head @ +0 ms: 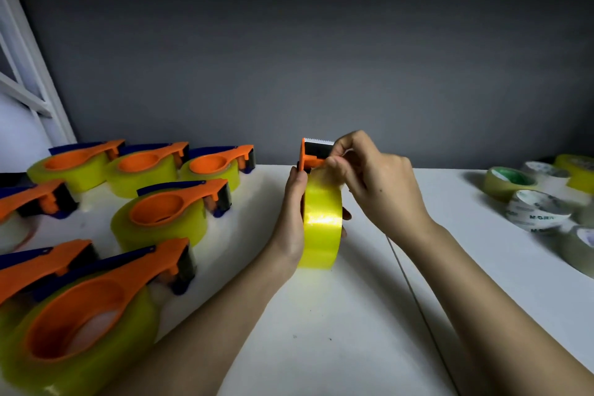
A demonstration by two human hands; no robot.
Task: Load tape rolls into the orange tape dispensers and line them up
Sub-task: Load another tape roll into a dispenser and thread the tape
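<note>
My left hand (291, 219) grips a yellow tape roll (321, 225) held on edge above the white table (369, 315); the roll sits in an orange tape dispenser (308, 153) whose toothed cutter points up and away. My right hand (369, 177) pinches at the tape near the dispenser's head, fingers closed there. Several loaded orange dispensers lie flat at the left, among them one at the near left (86, 315), one in the middle (173, 206) and three along the back (212, 164).
Loose tape rolls lie at the right: a clear one with a green core (508, 180), a white-cored one (536, 209), a yellow one (578, 170). A grey wall stands behind the table. A thin seam (414, 292) runs across the tabletop.
</note>
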